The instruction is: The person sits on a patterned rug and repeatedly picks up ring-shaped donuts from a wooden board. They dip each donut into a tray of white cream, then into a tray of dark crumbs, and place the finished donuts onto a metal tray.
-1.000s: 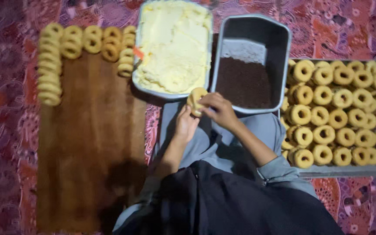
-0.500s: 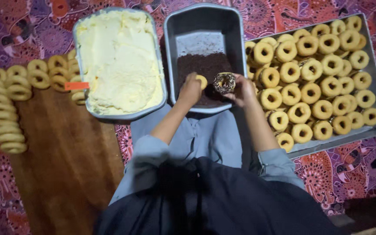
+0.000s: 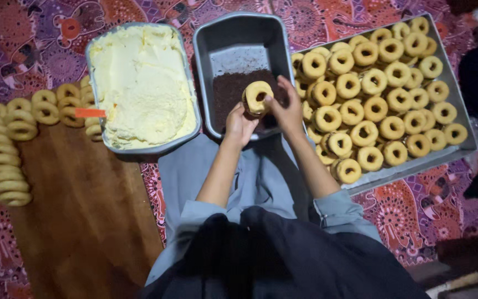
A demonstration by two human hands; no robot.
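Both hands, left hand (image 3: 239,123) and right hand (image 3: 286,108), grip one doughnut (image 3: 257,96) over the dark-crumb pan (image 3: 233,39); coating step, pressing into crumbs looks next.

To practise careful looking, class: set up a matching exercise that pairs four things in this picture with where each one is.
Things:
1. doughnut
2. pale cream
3. dark sprinkles
4. plain rings

Places:
A. on the wooden board
B. in the middle tin
C. between both hands, left hand, right hand
D. in the left tin

Pairs: 1-C, 2-D, 3-B, 4-A
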